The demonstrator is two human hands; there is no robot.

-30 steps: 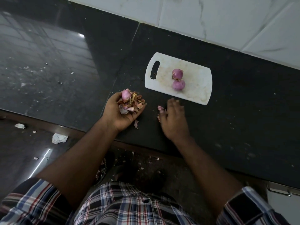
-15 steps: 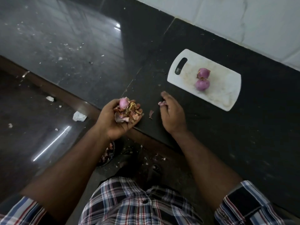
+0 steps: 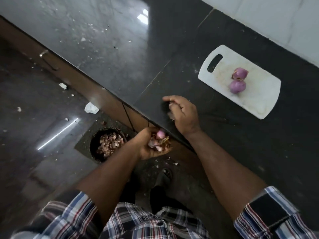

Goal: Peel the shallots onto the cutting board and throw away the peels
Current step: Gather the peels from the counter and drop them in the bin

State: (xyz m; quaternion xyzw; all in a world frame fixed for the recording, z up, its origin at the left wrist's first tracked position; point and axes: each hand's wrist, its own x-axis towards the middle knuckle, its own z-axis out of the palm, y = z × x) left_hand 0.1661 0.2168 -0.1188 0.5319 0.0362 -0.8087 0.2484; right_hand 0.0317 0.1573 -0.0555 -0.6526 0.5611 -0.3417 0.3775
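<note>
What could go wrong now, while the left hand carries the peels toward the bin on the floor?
1. The left hand is heaped with peels and is not yet over the bin; some may fall on the floor.
2. A pink shallot piece sits on top and might be discarded too.
3. The right hand grips loose peel at the counter edge; it may slip off.

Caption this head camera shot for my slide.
Left hand carries purple shallot peels toward the round dark bin; two peeled shallots wait.

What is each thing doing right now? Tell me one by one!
Left hand: cupped, full of shallot peels.
Right hand: on the counter, closed on a few peels.
Two shallots: peeled, touching, on the cutting board.
Bin: on the floor, open, holding peels.
</note>
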